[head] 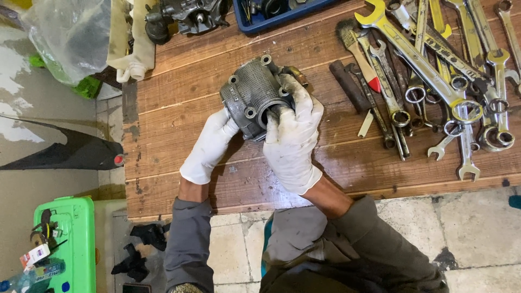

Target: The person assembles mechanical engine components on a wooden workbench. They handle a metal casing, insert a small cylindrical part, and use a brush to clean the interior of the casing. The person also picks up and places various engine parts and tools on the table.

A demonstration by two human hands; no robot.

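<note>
A grey finned metal engine cylinder (254,92) rests on the wooden board (179,81), tilted so its round bore faces me. Both my hands wear white gloves. My left hand (209,145) holds the cylinder from below on its left side. My right hand (293,135) grips its right side, with a thumb or finger reaching into the bore opening. A small brass-coloured part (298,73) shows just behind the fingers of my right hand.
Several spanners (450,81), a brush with a red-and-wood handle (358,54) and dark rods lie on the right of the board. A blue tray (282,13), an engine part (187,16) and a plastic bag (70,32) sit at the back. A green crate (76,239) stands on the floor.
</note>
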